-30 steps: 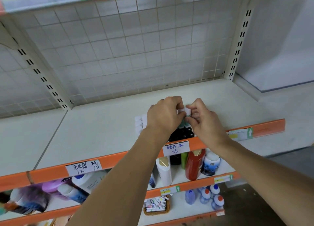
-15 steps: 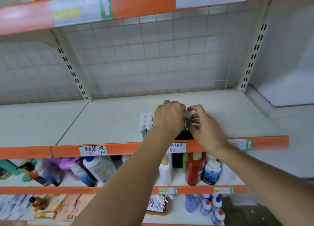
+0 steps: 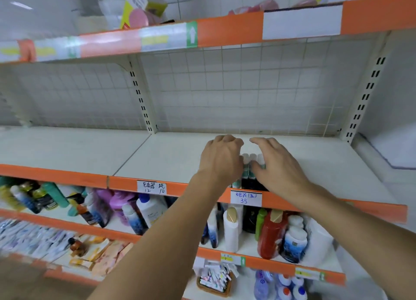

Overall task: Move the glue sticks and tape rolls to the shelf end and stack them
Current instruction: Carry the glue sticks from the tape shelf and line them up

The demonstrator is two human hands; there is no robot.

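Both hands sit over a cluster of upright glue sticks (image 3: 249,166) with white caps, teal collars and dark bodies. Left hand (image 3: 221,158): fingers curled down over the left side of the cluster; whether they clasp a stick cannot be told, since the hand hides them. Right hand (image 3: 275,164): fingers relaxed and spread, thumb lying against the caps, clasping nothing visibly. Surroundings: a white metal shelf board (image 3: 171,155) with an orange front rail (image 3: 184,188) bearing two handwritten white price labels (image 3: 246,197); a white wire-grid back panel (image 3: 225,92); slotted cream uprights (image 3: 140,96). Below stand bottles, among them a red bottle with a gold cap (image 3: 271,234), and a small wicker basket (image 3: 213,281). The sticks stand at the shelf's front edge, just behind the rail, between the two hands; only three caps show in the gap.
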